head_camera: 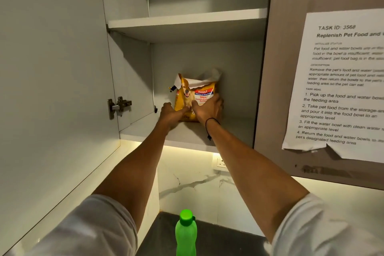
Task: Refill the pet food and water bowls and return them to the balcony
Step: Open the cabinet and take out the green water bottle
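A yellow pet food bag (195,93) with a dog picture and a torn-open white top stands at the back of the lower cabinet shelf (187,135). Both my arms reach up into the open wall cabinet. My left hand (171,113) holds the bag's lower left side, its thumb on the front. My right hand (208,108) grips the bag's right side, fingers wrapped over the front. No bowls are in view.
The cabinet door (52,68) stands open on the left with its hinge (118,107) showing. An upper shelf (187,21) is bare. A task sheet (340,81) hangs on the right door. Below, a green bottle (186,233) stands on the dark counter.
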